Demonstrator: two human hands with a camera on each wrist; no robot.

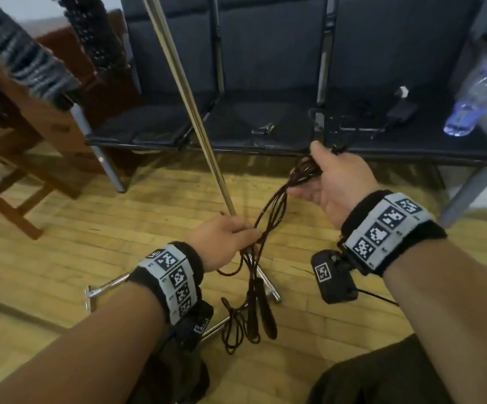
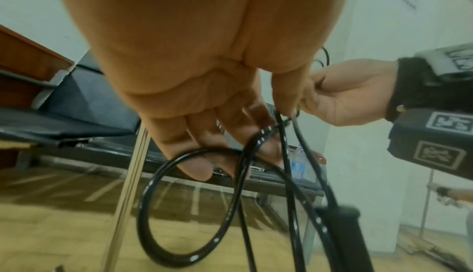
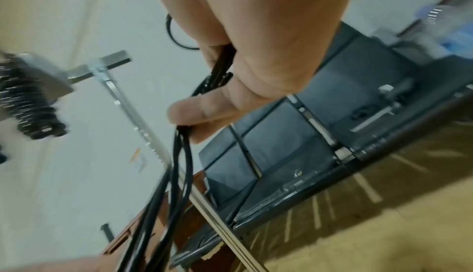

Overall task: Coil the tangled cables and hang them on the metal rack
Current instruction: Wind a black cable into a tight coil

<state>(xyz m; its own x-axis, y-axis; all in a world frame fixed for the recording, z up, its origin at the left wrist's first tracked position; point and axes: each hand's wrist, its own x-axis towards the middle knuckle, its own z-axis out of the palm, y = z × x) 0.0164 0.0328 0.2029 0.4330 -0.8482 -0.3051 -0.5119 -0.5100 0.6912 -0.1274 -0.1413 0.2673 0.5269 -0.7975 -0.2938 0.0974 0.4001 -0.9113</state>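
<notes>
likely snagging: black cable [image 1: 268,211] pinched by left hand [image 1: 221,240], bundled in right hand [image 1: 332,182], dangling loops near metal rack [image 1: 191,112] base.

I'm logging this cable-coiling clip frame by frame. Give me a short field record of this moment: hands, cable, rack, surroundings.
left hand: grips lower strands of the cable
right hand: holds gathered loops, raised
cable end: hangs down to the wooden floor
metal rack: pole slanting behind the hands; a coil already hung
bench: adapter, water bottle
</notes>
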